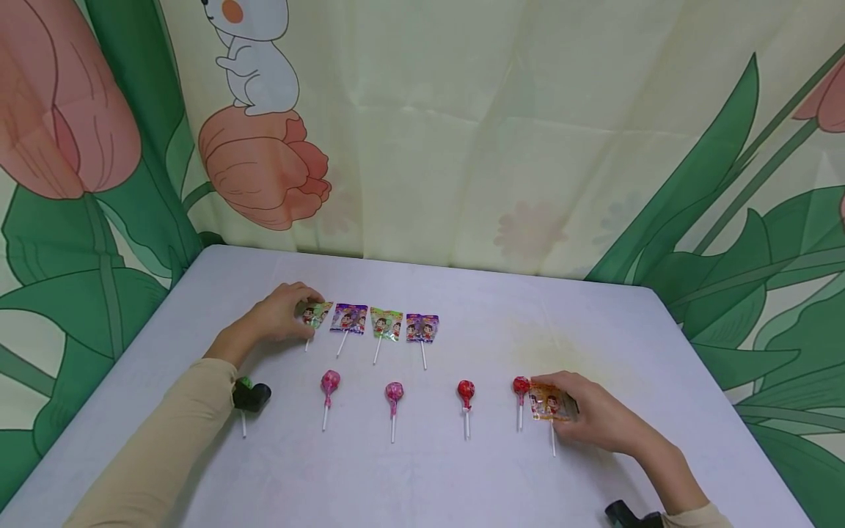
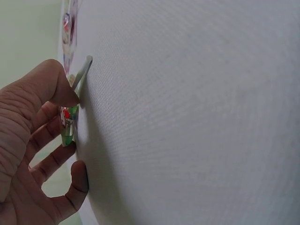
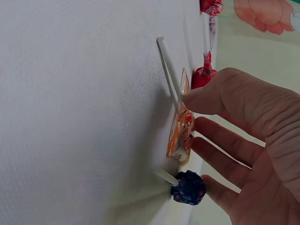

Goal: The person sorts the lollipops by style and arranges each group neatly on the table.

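The left hand (image 1: 282, 313) pinches a green flat lollipop (image 1: 317, 314) at the left end of the far row on the worktop (image 1: 422, 484), its thumb and fingers clamped on the wrapper. The right hand (image 1: 599, 414) holds an orange flat lollipop (image 1: 549, 402) on the right side of the worktop, just beside a red round lollipop (image 1: 521, 384); its thumb and fingers are clamped near where the stick meets the wrapper.

Each sweet looks light, with a hard head and a thin, stiff stick. The flat wrappers seem slick and crinkly, so fingers could slide on the loose edges; the firm middle or the base of the stick probably gives the surest hold. The sticks may bend or snap if pressed sideways, and the round heads would likely roll if nudged.

Counted, the flat lollipops come to five: two green, two purple (image 1: 348, 320) and one orange. Six round ones show: two red, two pink (image 1: 394, 391), one green (image 1: 246, 382) partly covered by the left wrist camera (image 1: 254, 398), and one dark blue (image 3: 188, 188), clear in the right wrist view beyond the orange wrapper.
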Demonstrator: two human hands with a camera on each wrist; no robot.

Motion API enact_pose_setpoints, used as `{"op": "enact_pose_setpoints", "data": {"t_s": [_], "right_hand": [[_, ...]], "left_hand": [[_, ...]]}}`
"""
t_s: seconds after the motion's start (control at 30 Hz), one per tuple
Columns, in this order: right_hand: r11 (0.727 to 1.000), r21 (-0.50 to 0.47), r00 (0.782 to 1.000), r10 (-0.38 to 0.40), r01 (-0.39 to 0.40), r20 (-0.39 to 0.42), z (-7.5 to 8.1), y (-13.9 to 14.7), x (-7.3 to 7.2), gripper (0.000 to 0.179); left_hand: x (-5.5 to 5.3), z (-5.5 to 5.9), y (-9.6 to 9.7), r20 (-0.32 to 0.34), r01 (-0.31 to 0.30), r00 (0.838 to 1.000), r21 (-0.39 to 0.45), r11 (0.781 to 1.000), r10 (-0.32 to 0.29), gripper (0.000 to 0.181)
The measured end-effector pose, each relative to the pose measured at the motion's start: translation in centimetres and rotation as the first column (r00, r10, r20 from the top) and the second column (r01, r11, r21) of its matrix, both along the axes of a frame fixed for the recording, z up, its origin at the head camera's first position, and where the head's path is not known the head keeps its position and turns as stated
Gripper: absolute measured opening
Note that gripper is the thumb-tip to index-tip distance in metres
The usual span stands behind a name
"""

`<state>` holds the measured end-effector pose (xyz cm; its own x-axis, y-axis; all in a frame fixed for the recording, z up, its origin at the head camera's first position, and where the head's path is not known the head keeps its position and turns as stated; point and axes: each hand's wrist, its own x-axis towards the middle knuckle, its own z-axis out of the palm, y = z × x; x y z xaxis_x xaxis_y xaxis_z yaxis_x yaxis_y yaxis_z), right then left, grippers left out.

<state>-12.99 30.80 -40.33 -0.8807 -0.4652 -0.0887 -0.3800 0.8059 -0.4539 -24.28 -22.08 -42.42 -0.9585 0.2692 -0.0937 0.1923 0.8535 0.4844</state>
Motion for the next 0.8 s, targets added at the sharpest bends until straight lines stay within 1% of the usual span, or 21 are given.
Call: {"op": "enact_pose_setpoints", "data": {"t_s": [0.1,0.33,0.47,0.67,0.8], "right_hand": [[1.0,0.006,1.0,0.004,-0.005,0.009,0.02,0.08,-0.14,0.066],[0.999,0.033,1.0,0.023,-0.024,0.003,-0.19,0.33,-0.58,0.065],[0.999,0.04,1.0,0.028,-0.028,0.001,-0.26,0.42,-0.74,0.064],[0.998,0.041,0.999,0.038,-0.037,-0.029,-0.34,0.45,-0.82,0.061],[0.999,0.038,0.998,0.04,-0.038,-0.043,-0.49,0.48,-0.79,0.06]], "left_hand": [[0.01,-0.05,0.0,0.003,-0.002,1.0,0.006,1.0,0.002,0.06],[-0.03,-0.28,-0.2,-0.038,0.032,0.999,0.016,0.999,-0.031,0.057],[-0.12,-0.3,-0.21,-0.032,0.031,0.999,0.015,0.999,-0.031,0.058],[-0.06,-0.26,-0.2,-0.019,0.015,1.0,0.005,1.0,-0.015,0.058],[-0.07,-0.28,-0.19,-0.024,0.021,0.999,0.009,1.0,-0.021,0.058]]}}
